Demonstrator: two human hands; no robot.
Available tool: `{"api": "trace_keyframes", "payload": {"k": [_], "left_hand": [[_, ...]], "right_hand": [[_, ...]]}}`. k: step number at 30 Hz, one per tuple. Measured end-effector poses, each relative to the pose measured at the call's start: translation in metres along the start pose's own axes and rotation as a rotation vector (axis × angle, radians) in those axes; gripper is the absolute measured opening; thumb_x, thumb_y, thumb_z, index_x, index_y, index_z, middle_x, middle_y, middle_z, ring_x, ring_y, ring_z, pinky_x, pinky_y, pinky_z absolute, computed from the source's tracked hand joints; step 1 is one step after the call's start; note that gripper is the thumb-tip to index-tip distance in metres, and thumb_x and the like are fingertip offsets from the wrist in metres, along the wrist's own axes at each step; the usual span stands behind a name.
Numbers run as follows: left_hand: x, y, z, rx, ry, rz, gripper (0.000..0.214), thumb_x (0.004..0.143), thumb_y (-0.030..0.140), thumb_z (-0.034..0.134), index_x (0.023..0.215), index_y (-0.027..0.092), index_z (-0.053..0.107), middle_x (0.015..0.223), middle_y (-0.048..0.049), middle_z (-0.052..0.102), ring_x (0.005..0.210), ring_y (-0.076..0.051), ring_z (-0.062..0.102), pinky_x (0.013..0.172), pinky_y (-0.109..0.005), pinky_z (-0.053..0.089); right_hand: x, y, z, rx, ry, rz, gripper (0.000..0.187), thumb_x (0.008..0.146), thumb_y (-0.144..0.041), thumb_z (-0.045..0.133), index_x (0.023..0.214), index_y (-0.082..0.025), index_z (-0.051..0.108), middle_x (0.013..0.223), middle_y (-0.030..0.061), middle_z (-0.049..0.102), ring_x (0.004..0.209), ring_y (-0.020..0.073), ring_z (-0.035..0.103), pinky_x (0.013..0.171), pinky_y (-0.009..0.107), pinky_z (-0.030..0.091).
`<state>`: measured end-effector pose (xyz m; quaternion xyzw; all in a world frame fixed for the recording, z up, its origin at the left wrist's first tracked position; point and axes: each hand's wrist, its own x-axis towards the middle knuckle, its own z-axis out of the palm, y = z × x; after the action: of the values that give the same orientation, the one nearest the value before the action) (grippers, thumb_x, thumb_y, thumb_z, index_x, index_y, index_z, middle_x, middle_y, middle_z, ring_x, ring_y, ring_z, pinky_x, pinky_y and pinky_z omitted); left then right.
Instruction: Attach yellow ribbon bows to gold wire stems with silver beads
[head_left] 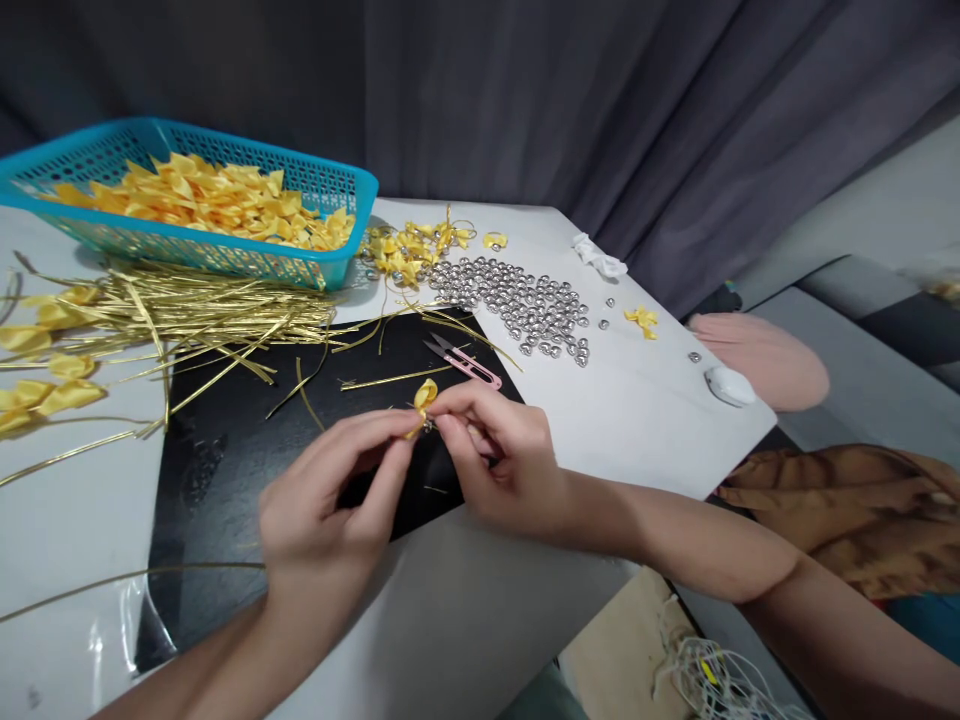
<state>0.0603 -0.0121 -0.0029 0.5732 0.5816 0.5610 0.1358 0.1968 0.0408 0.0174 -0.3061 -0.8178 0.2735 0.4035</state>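
Observation:
Between my two hands, above the black mat (247, 480), is a small yellow ribbon flower (426, 393). My left hand (337, 490) pinches its lower left side with thumb and forefinger. From the right, my right hand (499, 445) pinches the same flower, fingers curled. A small shiny bit shows under the petal between the fingertips, too small to make out fully. Just beyond my right hand lies a pair of pink thread snips (472, 368), blades pointing up left. A cut piece of gold tie (394, 380) rests on the mat nearby.
A blue basket (367, 200) of yellow ribbon petals (210, 200) stands at the back left, gold ties (217, 310) in front of it. Silver heart-shaped beads (525, 305) spread at the centre back. Finished-looking yellow flowers (409, 250) lie beside them; a white mouse-like object (729, 385) sits by the right edge.

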Motion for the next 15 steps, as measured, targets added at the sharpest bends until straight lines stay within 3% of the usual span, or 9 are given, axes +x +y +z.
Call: {"api": "trace_keyframes", "payload": {"k": [4, 6, 8, 11, 13, 15], "left_hand": [[0.002, -0.002, -0.004, 0.073, -0.014, 0.2, 0.019, 0.08, 0.007, 0.06, 0.089, 0.023, 0.068, 0.089, 0.0042, 0.074, 0.082, -0.009, 0.069, 0.078, -0.016, 0.053], [0.007, -0.005, -0.006, 0.1, -0.034, 0.281, 0.019, 0.08, 0.006, 0.06, 0.089, 0.021, 0.067, 0.089, 0.0021, 0.074, 0.081, -0.01, 0.069, 0.079, -0.017, 0.052], [0.011, -0.008, -0.009, 0.124, -0.068, 0.361, 0.02, 0.08, 0.005, 0.059, 0.091, 0.02, 0.067, 0.09, -0.0003, 0.074, 0.081, -0.011, 0.069, 0.078, -0.018, 0.053], [0.015, -0.011, -0.012, 0.159, -0.114, 0.436, 0.019, 0.08, 0.004, 0.059, 0.092, 0.018, 0.067, 0.091, -0.0037, 0.074, 0.081, -0.013, 0.069, 0.077, -0.02, 0.054], [0.016, -0.011, -0.013, 0.162, -0.118, 0.45, 0.02, 0.08, 0.004, 0.059, 0.092, 0.018, 0.066, 0.09, -0.0039, 0.074, 0.08, -0.013, 0.069, 0.075, -0.022, 0.054], [0.015, -0.011, -0.013, 0.145, -0.115, 0.429, 0.022, 0.08, 0.004, 0.059, 0.092, 0.021, 0.066, 0.09, -0.0022, 0.074, 0.08, -0.014, 0.069, 0.074, -0.023, 0.055]], "right_hand": [[-0.002, -0.002, 0.001, 0.048, -0.022, 0.052, 0.01, 0.088, -0.01, 0.044, 0.087, -0.016, 0.052, 0.055, -0.0077, 0.04, 0.04, 0.0028, 0.028, 0.042, 0.017, 0.031], [0.0, 0.001, 0.0, 0.063, -0.027, 0.07, 0.006, 0.087, -0.013, 0.046, 0.089, -0.016, 0.051, 0.058, -0.0063, 0.046, 0.042, 0.0028, 0.035, 0.043, 0.017, 0.034], [0.003, 0.007, -0.002, 0.055, 0.008, 0.064, 0.017, 0.085, -0.014, 0.052, 0.102, -0.016, 0.051, 0.075, -0.0011, 0.057, 0.051, 0.0042, 0.048, 0.048, 0.017, 0.042], [0.01, 0.015, -0.008, -0.001, 0.036, -0.14, 0.036, 0.083, -0.009, 0.055, 0.117, -0.019, 0.049, 0.103, 0.006, 0.063, 0.084, 0.0095, 0.062, 0.066, 0.019, 0.053], [0.014, 0.018, -0.013, -0.06, 0.02, -0.334, 0.027, 0.084, -0.004, 0.053, 0.107, -0.018, 0.056, 0.101, 0.0062, 0.066, 0.094, 0.0113, 0.062, 0.078, 0.022, 0.054], [0.016, 0.019, -0.016, -0.105, 0.035, -0.409, 0.018, 0.084, -0.004, 0.053, 0.095, -0.016, 0.06, 0.092, 0.0055, 0.068, 0.09, 0.0116, 0.064, 0.082, 0.024, 0.054]]}}
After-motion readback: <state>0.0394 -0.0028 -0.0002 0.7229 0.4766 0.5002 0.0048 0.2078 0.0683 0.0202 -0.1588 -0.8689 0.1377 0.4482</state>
